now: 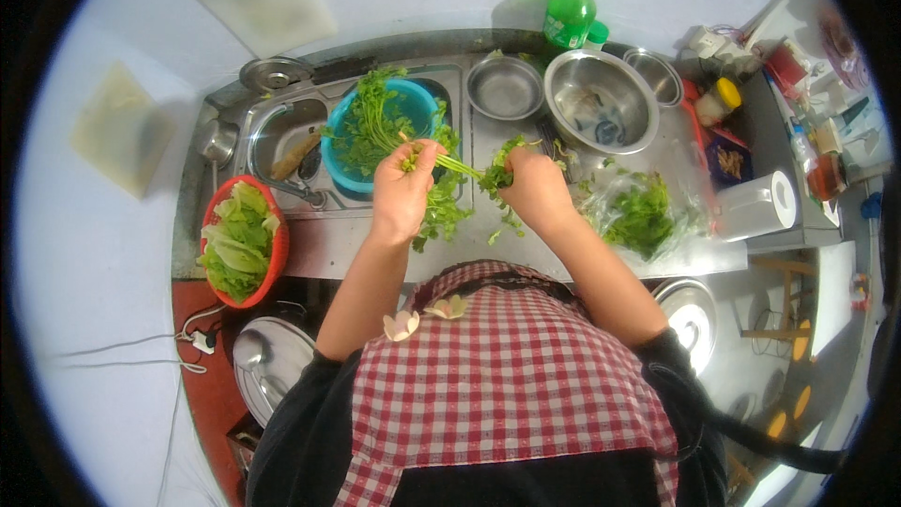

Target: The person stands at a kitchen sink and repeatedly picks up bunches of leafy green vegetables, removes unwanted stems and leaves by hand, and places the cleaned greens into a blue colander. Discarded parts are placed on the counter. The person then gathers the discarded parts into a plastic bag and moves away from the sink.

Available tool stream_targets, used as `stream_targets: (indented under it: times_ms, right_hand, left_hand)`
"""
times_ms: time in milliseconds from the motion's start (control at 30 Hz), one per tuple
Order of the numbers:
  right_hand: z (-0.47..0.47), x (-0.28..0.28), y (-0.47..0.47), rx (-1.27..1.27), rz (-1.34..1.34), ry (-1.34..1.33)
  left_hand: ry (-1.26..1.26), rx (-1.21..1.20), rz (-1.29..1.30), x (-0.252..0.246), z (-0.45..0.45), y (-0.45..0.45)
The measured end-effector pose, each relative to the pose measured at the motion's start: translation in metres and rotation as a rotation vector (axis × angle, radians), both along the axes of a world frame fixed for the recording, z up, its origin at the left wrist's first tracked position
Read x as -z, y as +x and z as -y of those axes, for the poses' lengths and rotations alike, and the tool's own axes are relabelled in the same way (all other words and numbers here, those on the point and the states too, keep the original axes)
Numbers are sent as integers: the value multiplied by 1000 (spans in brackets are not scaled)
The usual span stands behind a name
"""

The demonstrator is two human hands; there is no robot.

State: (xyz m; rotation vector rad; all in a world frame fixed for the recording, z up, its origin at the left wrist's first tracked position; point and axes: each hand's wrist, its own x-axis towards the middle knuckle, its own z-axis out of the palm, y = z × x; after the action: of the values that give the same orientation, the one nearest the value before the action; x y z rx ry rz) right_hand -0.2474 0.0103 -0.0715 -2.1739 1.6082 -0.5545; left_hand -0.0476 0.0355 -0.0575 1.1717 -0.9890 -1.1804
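Note:
My left hand point(405, 186) is closed around a bunch of leafy green herbs point(380, 109), whose leaves hang over a turquoise basin point(342, 167) set in the sink. Thin stems run from it across to my right hand point(536, 186), which grips the leafy part at the other end, above the steel counter point(436, 258). More herb leaves droop below the left hand beside the basin. Right of my right hand, a clear plastic bag point(679, 222) lies on the counter with green leaves point(642, 215) in it.
A red basket point(283, 243) of lettuce stands at the left, near the faucet point(310, 195). Behind the hands are a small steel bowl point(505, 88), a large steel bowl point(649, 120) and a green bottle point(569, 14). A white pitcher point(750, 208) lies at the right.

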Motion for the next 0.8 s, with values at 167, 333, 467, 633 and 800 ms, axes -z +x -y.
stream_targets:
  times_ms: [167, 333, 467, 633, 800]
  right_hand:
    - [17, 39, -25, 68, -56, 190]
    - [20, 44, -57, 20, -57, 73]
    - [24, -3, -60, 81, 45, 124]
    - [-13, -52, -16, -441, 495, -91]
    - [-14, -66, -15, -527, 266, -245]
  left_hand:
    - [-78, -303, -116, -4, 9, 27]
    - [-14, -150, 137, -6, 9, 49]
    - [165, 241, 121, -6, -2, 42]
    - [230, 774, 57, 0, -4, 6]
    - [183, 882, 28, -9, -10, -3]
